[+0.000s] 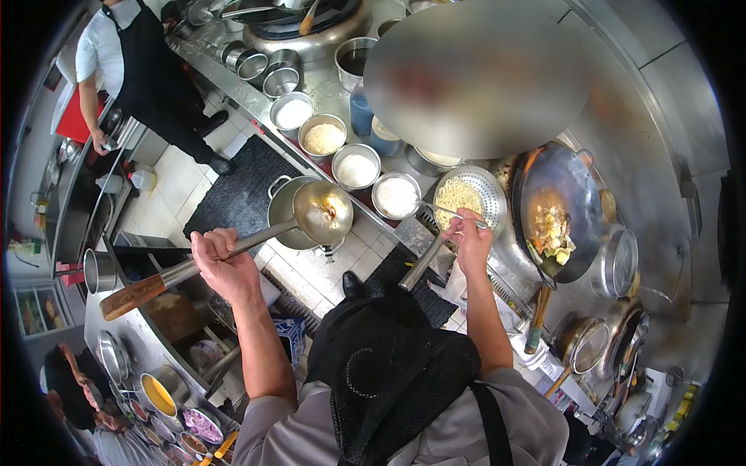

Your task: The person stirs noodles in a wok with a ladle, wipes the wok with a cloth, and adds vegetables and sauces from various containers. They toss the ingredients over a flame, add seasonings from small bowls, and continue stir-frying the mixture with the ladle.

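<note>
The left hand (227,268) is wrapped around the metal shaft of a long ladle (268,235), whose bowl carries white and brown matter and appears over a two-handled pot (278,220); how high above it, I cannot tell. The right hand (469,242) pinches the thin handle of a spoon (441,209), its far end at a tub of white seasoning (395,199) just beyond the fingers. Good handling here, I judge, means a firm left wrist, a level ladle, small spoonfuls, and the bowl held near the tub so little spills between. Just beside the right hand sits a perforated strainer (489,193) holding noodles (457,192), its handle jutting past the counter (319,84) edge, so the forearm should pass above it. Farther right, the hazy wok (583,255) with food (550,225) leaves that elbow little room. Other tubs (357,187) line the edge, easily knocked by a low swing, while the floor (173,190) side offers the ladle more space, a co-worker (144,70) standing well apart
</note>
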Tool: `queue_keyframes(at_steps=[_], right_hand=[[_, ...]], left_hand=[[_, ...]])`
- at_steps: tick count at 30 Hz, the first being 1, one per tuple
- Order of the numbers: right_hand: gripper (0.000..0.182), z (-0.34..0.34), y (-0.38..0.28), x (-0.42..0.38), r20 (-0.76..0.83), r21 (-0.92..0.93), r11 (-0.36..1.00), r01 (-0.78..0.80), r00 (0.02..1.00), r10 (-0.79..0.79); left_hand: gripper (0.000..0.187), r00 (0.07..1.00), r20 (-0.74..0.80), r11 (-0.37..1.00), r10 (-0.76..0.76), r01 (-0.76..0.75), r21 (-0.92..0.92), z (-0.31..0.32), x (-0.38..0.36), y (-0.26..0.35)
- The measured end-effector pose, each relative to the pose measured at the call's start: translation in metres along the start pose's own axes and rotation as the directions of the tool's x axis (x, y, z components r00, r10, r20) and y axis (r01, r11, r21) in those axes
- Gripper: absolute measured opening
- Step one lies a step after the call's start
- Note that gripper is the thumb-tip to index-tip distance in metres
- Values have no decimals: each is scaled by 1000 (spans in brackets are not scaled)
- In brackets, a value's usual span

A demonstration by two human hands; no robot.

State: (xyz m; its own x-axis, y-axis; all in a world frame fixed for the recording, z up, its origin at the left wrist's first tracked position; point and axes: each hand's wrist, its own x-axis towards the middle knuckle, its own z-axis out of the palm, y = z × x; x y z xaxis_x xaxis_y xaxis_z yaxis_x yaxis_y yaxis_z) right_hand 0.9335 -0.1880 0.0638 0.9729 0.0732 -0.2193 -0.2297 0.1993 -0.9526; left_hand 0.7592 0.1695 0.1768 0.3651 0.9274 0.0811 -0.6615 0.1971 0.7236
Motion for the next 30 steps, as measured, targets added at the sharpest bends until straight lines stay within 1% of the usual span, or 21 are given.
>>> queue_keyframes(at_steps=[4, 7, 9, 10, 12, 13, 15, 16, 17, 18, 19, 21, 22, 23, 24, 25, 26, 27, 28, 29, 30], right_hand=[[31, -5, -2, -1, -23, -13, 1000, 16, 1000, -16], [31, -3, -9, -4, -10, 7, 1000, 8, 1000, -8], [31, 0, -19, -7, 31, 119, 991, -53, 998, 50], [31, 1, -21, -7, 45, 123, 991, -60, 998, 54], [31, 2, -23, -5, 80, 38, 998, 46, 996, -49], [31, 5, -22, -5, 93, 43, 998, 43, 995, -47], [31, 12, -17, -3, 104, -147, 973, 175, 981, -161], [29, 17, -7, -3, 125, -233, 943, 237, 969, -213], [29, 19, 15, 2, 126, -230, 944, 237, 969, -213], [27, 22, 42, 9, 246, -432, 822, 370, 926, -288], [25, 26, 57, 11, 367, -593, 639, 490, 871, -327], [24, 48, 55, 0, 291, -481, 848, 223, 953, -85], [26, 47, 45, 3, 370, -533, 723, 440, 889, -269], [28, 41, 35, 2, 449, -575, 542, 613, 790, -417], [33, 37, 10, -13, 413, -658, 495, 568, 821, -393], [37, 39, -25, -29, 391, -681, 512, 524, 851, -350], [41, 40, -61, -46, 367, -703, 527, 478, 878, -307], [44, 46, -94, -62, 375, -661, 608, 440, 895, -240], [46, 52, -122, -78, 529, -502, 755, 422, 841, -118], [48, 60, -151, -95, 688, -327, 876, 355, 725, -37], [48, 68, -191, -120, 767, -304, 934, 188, 630, 122]], left_hand=[[44, 999, 23, 1000, -22, 22, -16, 2, -2, -4], [43, 999, 31, 999, -41, 42, -31, 4, -4, -8], [43, 999, 22, 998, -44, 44, -36, 4, -7, -11], [42, 997, 22, 996, -70, 71, -56, 6, -9, -14], [39, 993, 0, 989, -122, 121, -82, 12, -14, -18], [37, 990, -28, 987, -137, 134, -92, 18, -18, -18], [36, 990, -17, 985, -141, 139, -105, 20, -22, -21], [36, 990, -36, 985, -135, 130, -114, 22, -24, -21], [36, 991, -35, 985, -133, 128, -113, 19, -23, -20], [36, 990, -50, 983, -134, 126, -130, 15, -22, -20], [36, 988, -58, 980, -142, 132, -148, 13, -21, -20], [35, 996, -46, 993, -77, 73, -92, 17, -22, -12], [34, 999, -48, 999, -21, 19, -41, 20, -22, -9], [33, 999, -40, 1000, 25, -25, 7, 25, -22, -7], [31, 998, -36, 998, 60, -59, 20, 37, -25, -1], [30, 995, -30, 995, 97, -97, 24, 50, -28, 4], [29, 975, 116, 981, 191, -191, -17, 57, -27, 2], [27, 924, 244, 955, 296, -286, -78, 67, -30, 0], [22, 914, 172, 926, 367, -377, 27, 91, -40, -1], [22, 913, 200, 932, 355, -362, -5, 112, -50, -7], [19, 802, 228, 807, 552, -582, 95, 133, -61, -11]])
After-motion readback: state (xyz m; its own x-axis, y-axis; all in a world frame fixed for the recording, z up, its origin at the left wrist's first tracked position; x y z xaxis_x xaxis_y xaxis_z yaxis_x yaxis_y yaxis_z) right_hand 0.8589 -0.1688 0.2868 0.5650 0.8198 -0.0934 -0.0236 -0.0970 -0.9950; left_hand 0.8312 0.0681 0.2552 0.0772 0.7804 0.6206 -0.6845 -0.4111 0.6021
